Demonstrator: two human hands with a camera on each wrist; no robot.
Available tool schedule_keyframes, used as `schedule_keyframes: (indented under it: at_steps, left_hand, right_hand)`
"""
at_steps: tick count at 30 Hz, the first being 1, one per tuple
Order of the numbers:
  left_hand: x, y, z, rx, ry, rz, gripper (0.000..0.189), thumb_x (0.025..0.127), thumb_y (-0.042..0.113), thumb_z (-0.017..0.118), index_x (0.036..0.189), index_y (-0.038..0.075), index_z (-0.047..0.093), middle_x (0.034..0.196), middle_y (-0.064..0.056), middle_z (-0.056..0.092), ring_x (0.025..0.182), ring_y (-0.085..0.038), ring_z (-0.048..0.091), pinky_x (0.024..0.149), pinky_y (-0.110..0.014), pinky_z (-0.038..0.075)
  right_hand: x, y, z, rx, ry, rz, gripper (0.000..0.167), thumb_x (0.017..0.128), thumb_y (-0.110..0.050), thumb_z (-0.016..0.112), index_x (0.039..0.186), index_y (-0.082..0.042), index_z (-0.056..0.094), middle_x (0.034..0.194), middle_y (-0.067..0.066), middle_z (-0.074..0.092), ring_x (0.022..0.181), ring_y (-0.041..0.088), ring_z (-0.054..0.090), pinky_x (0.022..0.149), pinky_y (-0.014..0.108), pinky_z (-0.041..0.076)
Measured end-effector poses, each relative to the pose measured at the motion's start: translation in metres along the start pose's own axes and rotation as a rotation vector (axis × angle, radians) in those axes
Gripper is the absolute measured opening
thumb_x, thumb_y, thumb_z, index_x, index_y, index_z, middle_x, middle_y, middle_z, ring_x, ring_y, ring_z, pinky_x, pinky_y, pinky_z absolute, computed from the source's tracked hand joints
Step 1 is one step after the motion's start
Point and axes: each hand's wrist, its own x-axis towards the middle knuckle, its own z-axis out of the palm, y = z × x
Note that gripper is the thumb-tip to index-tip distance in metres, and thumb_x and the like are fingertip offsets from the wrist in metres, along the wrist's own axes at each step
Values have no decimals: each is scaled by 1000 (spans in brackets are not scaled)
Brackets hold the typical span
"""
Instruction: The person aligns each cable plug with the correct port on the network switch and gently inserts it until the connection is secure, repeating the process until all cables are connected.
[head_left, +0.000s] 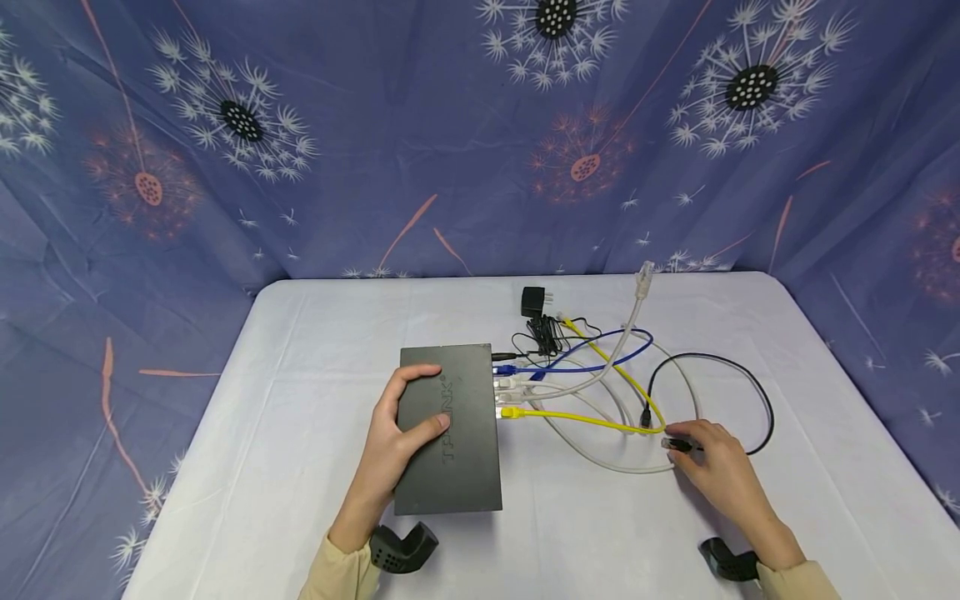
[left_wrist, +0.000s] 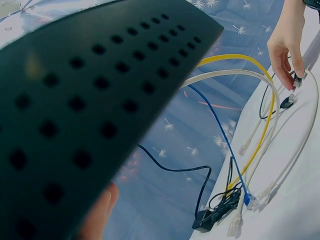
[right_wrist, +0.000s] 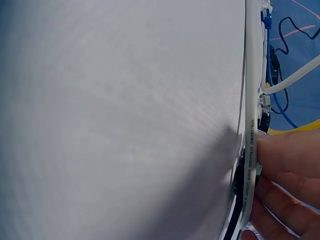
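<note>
My left hand (head_left: 384, 454) holds a dark grey TP-LINK network switch (head_left: 468, 467), its fingers and thumb spread over the top face. In the left wrist view the switch's vented side (left_wrist: 115, 85) fills the upper left. Yellow (head_left: 570, 419), blue (head_left: 555, 369) and grey network cables and a thin black power lead are plugged into its right side. At the right, just above the table, my right hand (head_left: 722, 471) pinches the black network cable by one plug (head_left: 678, 445). A grey cable (right_wrist: 251, 135) runs close to those fingers. The black cable's other plug (head_left: 646, 417) lies nearby.
A black power adapter (head_left: 533, 302) with a bundled cord (head_left: 550, 335) sits toward the back edge of the white table (head_left: 322, 317). One grey cable's free plug (head_left: 644, 279) sticks upward. Loose cables overlap between the hands. A patterned blue cloth (head_left: 420, 150) hangs behind.
</note>
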Motion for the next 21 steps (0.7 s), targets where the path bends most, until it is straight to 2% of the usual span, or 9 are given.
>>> schedule_keyframes:
  at_steps: [13, 16, 21]
  left_hand:
    - [-1, -2, 1, -3, -4, 1, 53, 80, 3, 67, 128, 19, 53, 130, -8, 44, 108, -30, 43, 86, -47, 32]
    - [-1, -2, 1, 1, -4, 0, 53, 80, 3, 67, 128, 19, 53, 130, -7, 44, 108, -30, 43, 87, -47, 32]
    - [-1, -3, 1, 5, -3, -1, 53, 80, 3, 67, 128, 20, 53, 131, -7, 44, 109, -30, 43, 87, -47, 32]
  right_hand:
    - [0, 0, 1, 2, 14, -16, 25, 69, 6, 78, 92, 0, 70, 91, 12, 65, 84, 35, 61, 71, 51, 45]
    - [0, 0, 0, 8, 38, -28, 25, 69, 8, 77, 91, 0, 70, 90, 11, 65, 83, 35, 62, 70, 51, 45]
    - [1, -4, -3, 60, 98, -57, 27, 70, 12, 75, 94, 1, 69, 91, 12, 65, 83, 32, 59, 75, 53, 39]
